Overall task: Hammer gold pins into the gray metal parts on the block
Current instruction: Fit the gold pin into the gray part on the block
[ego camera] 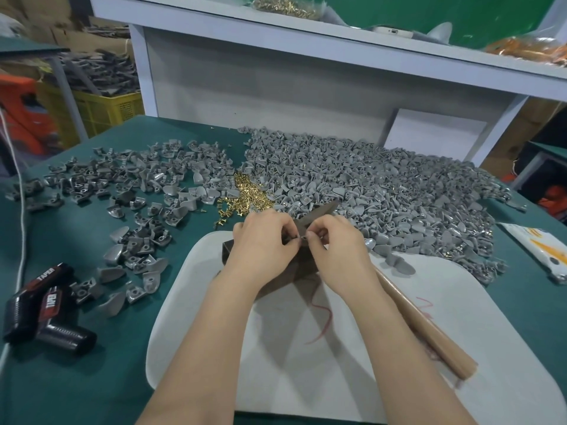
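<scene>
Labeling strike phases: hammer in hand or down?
Down. The hammer lies on the white mat, no fingers round its handle; the right hand pinches a small part instead.

Gold pins [245,194] heaped, gray parts [368,191] piled — dark block [227,251] nearer

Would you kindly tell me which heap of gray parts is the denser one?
The right heap, piled thick and unbroken; the left heap lies thinly scattered in loose clusters.

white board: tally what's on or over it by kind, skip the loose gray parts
dark block: 1
hammer: 1
hands: 2, left hand and right hand, both pinching a small piece
total: 4
</scene>
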A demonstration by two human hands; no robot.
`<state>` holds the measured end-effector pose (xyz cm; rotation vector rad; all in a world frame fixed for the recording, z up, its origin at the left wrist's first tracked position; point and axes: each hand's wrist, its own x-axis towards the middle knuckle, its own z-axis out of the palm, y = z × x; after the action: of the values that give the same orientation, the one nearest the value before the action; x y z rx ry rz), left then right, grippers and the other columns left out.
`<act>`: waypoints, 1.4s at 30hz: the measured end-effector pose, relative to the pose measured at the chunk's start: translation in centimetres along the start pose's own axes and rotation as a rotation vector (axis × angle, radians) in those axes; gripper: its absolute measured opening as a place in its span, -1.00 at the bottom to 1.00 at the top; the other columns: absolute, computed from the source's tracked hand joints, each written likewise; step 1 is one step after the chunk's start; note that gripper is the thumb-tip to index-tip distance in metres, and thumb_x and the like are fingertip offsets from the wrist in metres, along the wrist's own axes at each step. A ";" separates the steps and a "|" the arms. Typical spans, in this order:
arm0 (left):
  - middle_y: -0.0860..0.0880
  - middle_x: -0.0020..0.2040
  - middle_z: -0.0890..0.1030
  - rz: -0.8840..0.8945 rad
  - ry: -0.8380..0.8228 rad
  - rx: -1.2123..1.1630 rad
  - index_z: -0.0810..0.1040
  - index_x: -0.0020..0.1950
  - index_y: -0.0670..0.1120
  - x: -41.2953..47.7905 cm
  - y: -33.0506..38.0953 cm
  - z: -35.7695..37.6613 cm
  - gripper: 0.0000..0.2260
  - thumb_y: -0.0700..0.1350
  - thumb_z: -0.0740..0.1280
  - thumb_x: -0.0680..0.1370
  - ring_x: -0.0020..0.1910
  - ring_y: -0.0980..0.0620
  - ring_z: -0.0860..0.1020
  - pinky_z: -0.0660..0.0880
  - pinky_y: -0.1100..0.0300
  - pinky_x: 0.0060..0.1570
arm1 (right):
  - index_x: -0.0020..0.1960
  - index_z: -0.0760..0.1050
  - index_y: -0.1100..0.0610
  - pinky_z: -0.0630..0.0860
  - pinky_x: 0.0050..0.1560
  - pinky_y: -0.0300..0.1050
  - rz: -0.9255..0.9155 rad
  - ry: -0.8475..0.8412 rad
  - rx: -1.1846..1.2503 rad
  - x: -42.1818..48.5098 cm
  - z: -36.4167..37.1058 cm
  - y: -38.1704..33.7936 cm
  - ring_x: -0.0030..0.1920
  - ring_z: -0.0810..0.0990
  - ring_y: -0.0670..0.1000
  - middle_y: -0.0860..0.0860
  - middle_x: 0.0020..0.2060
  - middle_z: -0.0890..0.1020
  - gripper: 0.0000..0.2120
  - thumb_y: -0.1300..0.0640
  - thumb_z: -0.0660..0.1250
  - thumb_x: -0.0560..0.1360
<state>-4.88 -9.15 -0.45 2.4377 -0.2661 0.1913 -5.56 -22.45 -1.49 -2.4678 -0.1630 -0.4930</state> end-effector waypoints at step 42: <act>0.02 -0.09 0.61 0.014 0.023 -0.061 0.51 -0.24 0.06 -0.1 0.1 0.1 -0.87 -0.05 0.40 0.48 0.04 -0.07 0.53 0.45 -0.02 0.11 | -0.18 0.48 0.05 0.26 -0.24 -0.33 0.126 -0.044 0.202 0.5 0.4 0.8 -0.24 0.43 -0.17 0.01 -0.15 0.55 -0.86 0.22 0.28 0.53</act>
<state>-4.96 -9.27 -0.53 2.3726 -0.2750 0.2146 -4.81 -22.89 -2.03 -2.2754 -0.0712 -0.3507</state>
